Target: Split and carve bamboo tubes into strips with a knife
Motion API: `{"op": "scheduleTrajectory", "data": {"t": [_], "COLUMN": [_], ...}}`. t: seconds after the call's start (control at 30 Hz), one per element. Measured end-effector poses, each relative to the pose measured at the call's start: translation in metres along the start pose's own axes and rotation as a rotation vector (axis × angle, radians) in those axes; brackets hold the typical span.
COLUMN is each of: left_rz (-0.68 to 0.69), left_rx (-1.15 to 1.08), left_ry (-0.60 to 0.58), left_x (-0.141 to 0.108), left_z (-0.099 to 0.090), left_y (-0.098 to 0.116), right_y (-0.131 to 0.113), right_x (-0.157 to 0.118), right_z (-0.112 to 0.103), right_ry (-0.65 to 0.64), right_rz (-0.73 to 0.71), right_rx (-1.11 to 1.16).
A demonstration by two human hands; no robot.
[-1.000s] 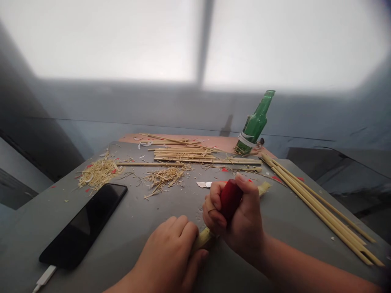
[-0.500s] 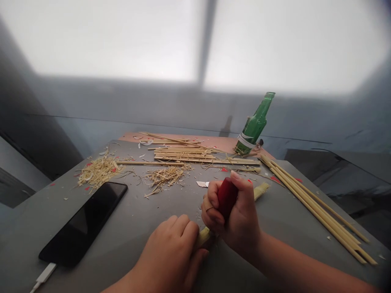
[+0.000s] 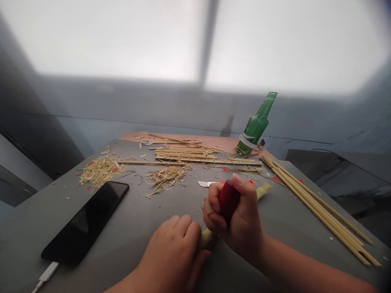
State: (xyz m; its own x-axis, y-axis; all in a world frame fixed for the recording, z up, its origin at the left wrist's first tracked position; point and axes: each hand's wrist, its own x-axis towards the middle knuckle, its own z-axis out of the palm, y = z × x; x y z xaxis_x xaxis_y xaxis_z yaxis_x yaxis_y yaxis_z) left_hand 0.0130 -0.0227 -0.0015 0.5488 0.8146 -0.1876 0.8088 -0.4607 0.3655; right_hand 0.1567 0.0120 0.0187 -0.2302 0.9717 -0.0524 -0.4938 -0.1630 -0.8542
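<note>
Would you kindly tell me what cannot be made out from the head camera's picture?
Red-handled tool: working end, head view, hidden by the right hand.
Bamboo strip: near end, head view, covered by the left hand.
Orange cutter: part of its handle, head view, behind the right hand.
White charging cable: far end, head view, cut off by the bottom edge.

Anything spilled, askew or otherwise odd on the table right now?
Loose shavings lie in untidy heaps on the table. The green bottle at the back right looks tilted, though the lens may exaggerate that. Oddest: what looks like an uncovered blade lies just beyond the right hand, possibly a cut risk.
</note>
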Motion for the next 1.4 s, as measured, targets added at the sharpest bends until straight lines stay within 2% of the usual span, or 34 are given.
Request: {"op": "scheduleTrajectory", "data": {"t": [0.3,0.53,0.93,1.4], "left_rz": [-0.016,-0.036,-0.040,-0.022], "left_rx": [0.011,-0.013,-0.027,-0.021], "left_ry": [0.003,0.040,0.049,0.065], "left_x": [0.001,0.001,0.000,-0.001], "left_z": [-0.001,-0.001,0.000,0.001], "left_y": [-0.001,-0.002,-0.004,-0.006], "right_y": [0.003,0.001,0.000,0.002], "right_x": [0.006,0.017,0.030,0.020], "right_z": [0.004,0.013,0.014,0.016], "right_ry": [0.026,0.095,0.047,0.022], "right_rz": [0.003,0.117,0.276,0.169], "right_rx": [-0.021,-0.096,-0.173,-0.189]}}
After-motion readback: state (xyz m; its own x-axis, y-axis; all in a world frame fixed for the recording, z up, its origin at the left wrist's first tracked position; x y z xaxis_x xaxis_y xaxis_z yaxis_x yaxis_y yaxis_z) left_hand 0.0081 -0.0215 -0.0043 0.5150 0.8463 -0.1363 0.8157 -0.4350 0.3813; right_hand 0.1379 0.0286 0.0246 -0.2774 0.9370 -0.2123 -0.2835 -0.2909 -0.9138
